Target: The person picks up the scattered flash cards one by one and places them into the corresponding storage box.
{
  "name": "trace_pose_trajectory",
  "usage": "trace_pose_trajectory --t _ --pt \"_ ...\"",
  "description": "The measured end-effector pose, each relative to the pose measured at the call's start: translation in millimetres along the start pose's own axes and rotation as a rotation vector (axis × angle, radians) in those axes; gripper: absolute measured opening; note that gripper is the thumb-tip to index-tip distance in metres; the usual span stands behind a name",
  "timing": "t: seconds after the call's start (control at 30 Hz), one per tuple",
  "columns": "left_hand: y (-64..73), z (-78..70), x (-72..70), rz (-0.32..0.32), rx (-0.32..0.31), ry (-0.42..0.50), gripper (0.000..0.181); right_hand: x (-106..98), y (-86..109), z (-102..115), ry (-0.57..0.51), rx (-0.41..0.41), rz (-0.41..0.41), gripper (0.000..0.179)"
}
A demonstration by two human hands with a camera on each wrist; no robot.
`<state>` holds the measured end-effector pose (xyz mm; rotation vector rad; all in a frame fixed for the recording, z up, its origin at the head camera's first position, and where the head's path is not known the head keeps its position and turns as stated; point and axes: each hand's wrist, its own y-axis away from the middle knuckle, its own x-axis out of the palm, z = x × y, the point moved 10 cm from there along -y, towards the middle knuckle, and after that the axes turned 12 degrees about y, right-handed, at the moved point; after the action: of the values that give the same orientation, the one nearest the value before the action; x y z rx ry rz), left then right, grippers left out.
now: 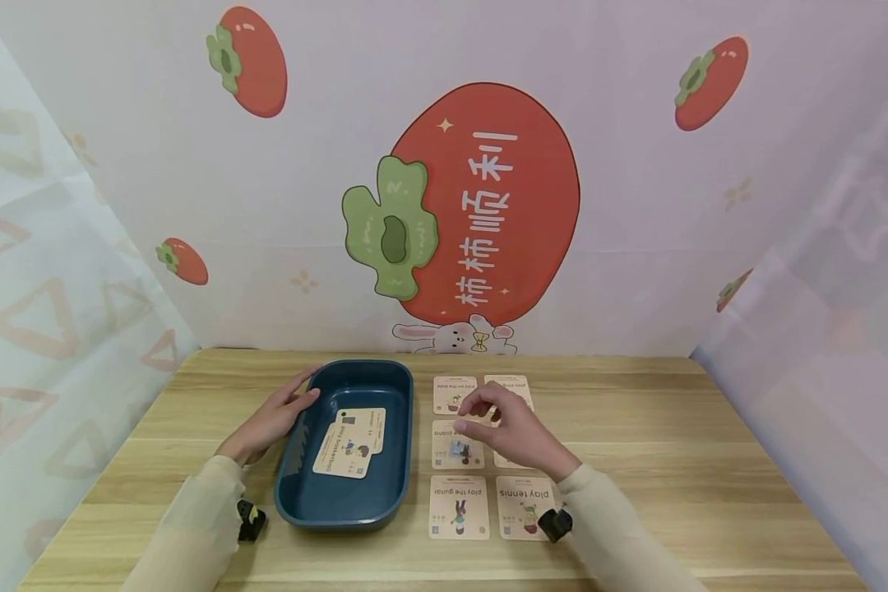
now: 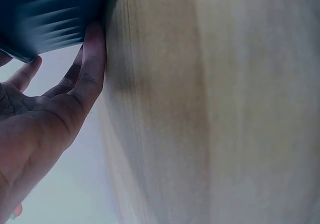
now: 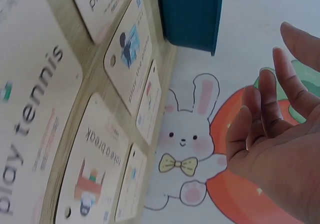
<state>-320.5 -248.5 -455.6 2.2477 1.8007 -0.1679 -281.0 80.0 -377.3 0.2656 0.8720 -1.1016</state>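
Observation:
My left hand (image 1: 272,423) grips the left side of a dark blue plastic tray (image 1: 289,501), its thumb over the rim. In the left wrist view, fingers (image 2: 92,59) lie against the tray's ribbed outer wall (image 2: 55,19). Inside the tray a "play basketball" card (image 1: 333,456) overlaps another card. My right hand (image 1: 514,423) hovers above the cards with loosely bent fingers and nothing in them. Below it lie the "play the piano" card (image 1: 455,456) and, partly hidden, the "take a break" card (image 3: 95,159).
Nearer me lie the "play the guitar" card (image 1: 459,522) and "play tennis" card (image 1: 514,501). Farther back are the slide card (image 1: 447,390) and another card (image 1: 514,384), partly covered by the hand. A printed cloth wall (image 1: 636,247) stands behind the wooden table (image 1: 651,444).

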Motion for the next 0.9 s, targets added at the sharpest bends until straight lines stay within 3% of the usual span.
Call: trace_pose_trajectory --t 0.47,0.9 --pt "0.0 -0.8 0.6 0.006 -0.002 0.013 0.066 -37 33.3 -23 0.049 0.028 -0.055 0.019" --pt "-0.3 -0.2 0.1 0.001 0.003 -0.002 0.065 -47 69.9 -55 0.051 0.053 -0.062 0.030"
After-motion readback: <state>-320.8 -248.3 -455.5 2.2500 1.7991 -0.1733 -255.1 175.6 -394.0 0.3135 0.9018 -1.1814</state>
